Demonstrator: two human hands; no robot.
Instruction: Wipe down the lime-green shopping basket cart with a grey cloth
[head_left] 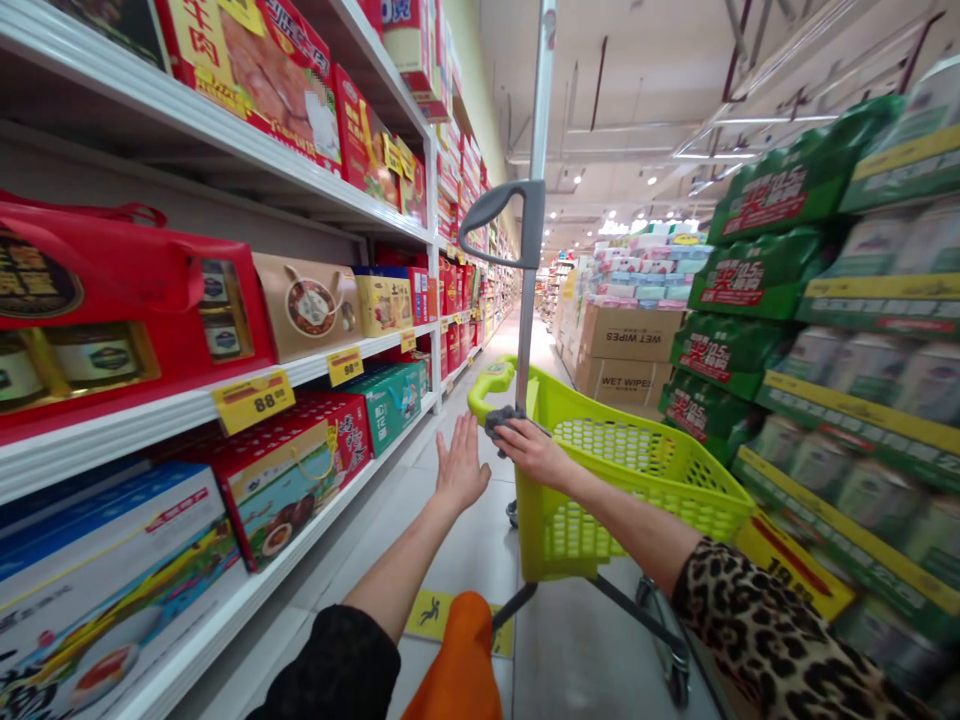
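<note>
A lime-green shopping cart [637,440] stands turned sideways in the aisle ahead of me. My right hand [534,452] is closed over a crumpled dark grey cloth [501,425], pressing it by the cart's green handle [491,380] at the foot of a metal pole [534,120]. The palm side of the right fingers is hidden. My left hand [461,468] is held out flat just left of the cloth, its fingers stretched and nothing in them. A grey loop grip [501,228] is fixed higher up the pole.
Shelves [360,375] of boxed goods run along the left. Stacked green drink packs [757,275] stand close on the right, with cardboard cartons [626,340] behind them. A yellow floor sign [431,615] and something orange [459,670] are below me.
</note>
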